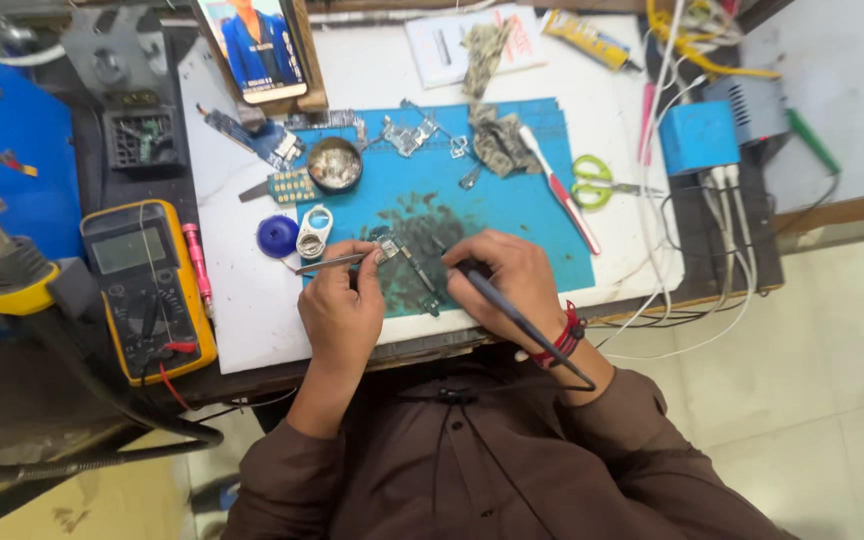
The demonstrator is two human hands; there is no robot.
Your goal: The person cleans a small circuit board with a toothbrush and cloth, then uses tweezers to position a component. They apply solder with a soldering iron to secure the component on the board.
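Two hands: left hand w/ fingers pinched on 1 thin steel tweezers, right hand w/ fingers wrapped round 1 slim dark soldering iron, tip at 1 narrow dark circuit board. Board lies on stained blue rubber mat atop white table. 1 yellow multimeter left; pale tiled floor.

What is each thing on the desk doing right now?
left hand: holding tweezers against the board
right hand: gripping a soldering iron, tip down
circuit board: flat on the blue mat
multimeter: lying flat, screen blank
scissors: shut
round tin: open
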